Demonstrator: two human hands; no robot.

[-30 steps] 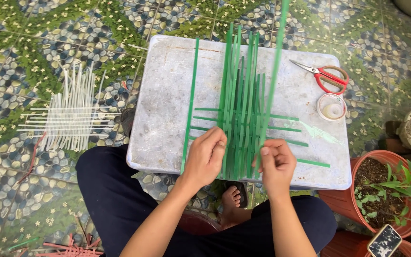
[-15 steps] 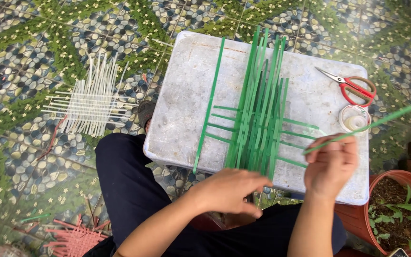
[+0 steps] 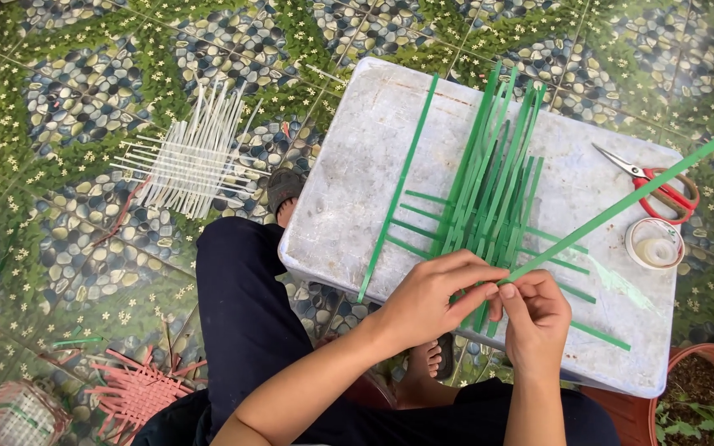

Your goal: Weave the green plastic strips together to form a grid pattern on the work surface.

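- Head view, looking down. I log a white slab desk set on a pebble-pattern floor, the person seated at its near edge.
- On the desk: a part-woven green mat, its bundle of strips running near to far, a few cross strips sticking out left and right.
- Loose green strip: long axis runs from the hands at near centre up and away to the far right, passing over the scissors and leaving the view at the right edge.
- Right hand: closed, fingertips pinching the near end of the loose green strip.
- Left hand: closed too, thumb and fingers meeting the same strip end from the left, over the near ends of the mat strips. Both hands touch at the pinch; neither is nearer than the other.
- Strip end lies right at the mat's near edge, at its right half.
- Roll of clear tape just near the scissors, right of the mat.
- Off desk: white woven mat on the floor at left, pink woven piece near left, plant pot near right.
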